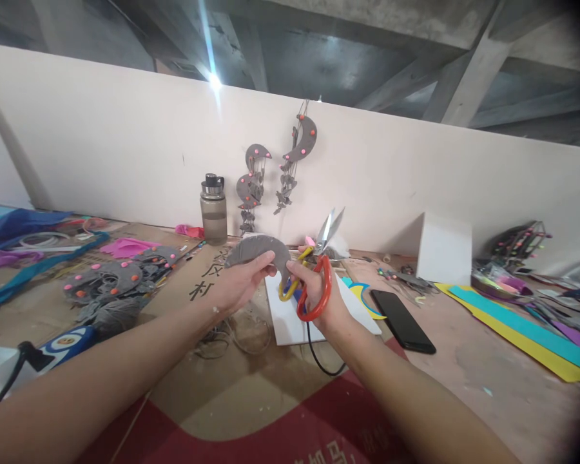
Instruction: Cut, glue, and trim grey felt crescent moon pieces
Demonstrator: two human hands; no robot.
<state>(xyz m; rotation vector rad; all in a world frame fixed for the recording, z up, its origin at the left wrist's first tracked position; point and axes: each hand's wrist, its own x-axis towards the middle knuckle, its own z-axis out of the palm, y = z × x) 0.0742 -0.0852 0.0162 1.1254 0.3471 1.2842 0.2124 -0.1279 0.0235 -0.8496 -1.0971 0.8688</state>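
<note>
- Left hand [241, 283]: one, closed in a pinch on a grey crescent [246, 250], thumb on top.
- Right hand [326, 293]: one, curled about the red handle of a pair of scissors [320, 247], thumb tip at the crescent's right end.
- Partition [125, 142]: white, upright behind the counter [464, 374].
- Cardboard [222, 399]: tan and dark red, printed with characters, flat on the counter.
- Strips [517, 328]: turquoise over yellow, at far right.
- White board [285, 325]: lying below both hands.
- Hanging ornaments [301, 148]: two, grey, crescent-shaped parts with trailing pieces, against the partition.
- Bottle [214, 216]: grey, translucent, black-topped, upright near the partition.
- Scissors: blades spread, points up and away.
- Phone [403, 321]: black, flat, right of the white board.
- Grey crescent: raised above the counter, between the hands, bare of dots on its visible face.
- Dots [312, 133]: pink and orange, small, on the hanging ornaments.
</note>
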